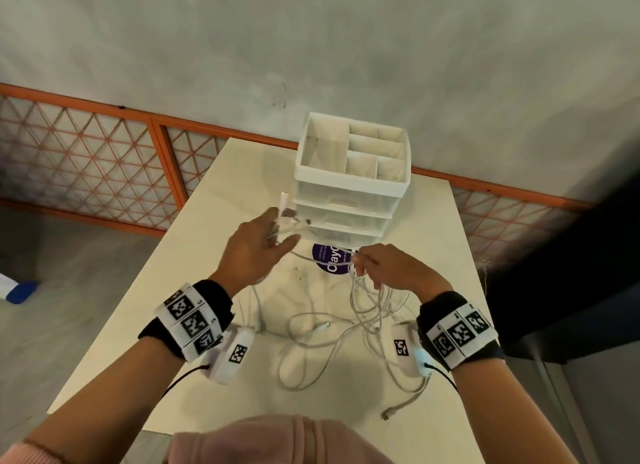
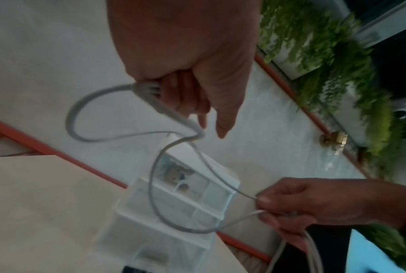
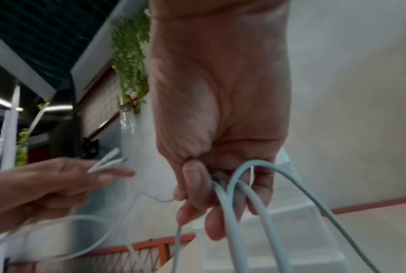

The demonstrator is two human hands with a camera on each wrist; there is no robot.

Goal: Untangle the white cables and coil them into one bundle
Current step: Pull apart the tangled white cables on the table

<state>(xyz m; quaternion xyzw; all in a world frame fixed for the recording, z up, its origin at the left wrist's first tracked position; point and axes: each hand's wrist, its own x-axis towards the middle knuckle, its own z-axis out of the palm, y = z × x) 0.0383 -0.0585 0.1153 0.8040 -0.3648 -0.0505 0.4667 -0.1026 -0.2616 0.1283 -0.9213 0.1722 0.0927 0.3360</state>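
Note:
Several white cables [image 1: 346,325] lie in a loose tangle on the pale table [image 1: 173,307], and strands rise from it to both hands. My left hand [image 1: 277,235] is raised in front of the drawer unit. It grips cable ends whose plugs [image 1: 284,200] stick up past the fingers. In the left wrist view a looped strand [image 2: 155,184] runs from my left hand [image 2: 185,96] across to my right hand [image 2: 279,208]. My right hand [image 1: 360,266] holds several strands [image 3: 232,212] in its curled fingers [image 3: 192,184] above the tangle.
A white drawer organiser [image 1: 349,172] with an open compartment tray on top stands at the table's far side, just behind the hands. A round purple sticker [image 1: 332,259] lies below them. One loose connector [image 1: 388,413] trails near the front right. An orange lattice fence [image 1: 86,158] runs behind.

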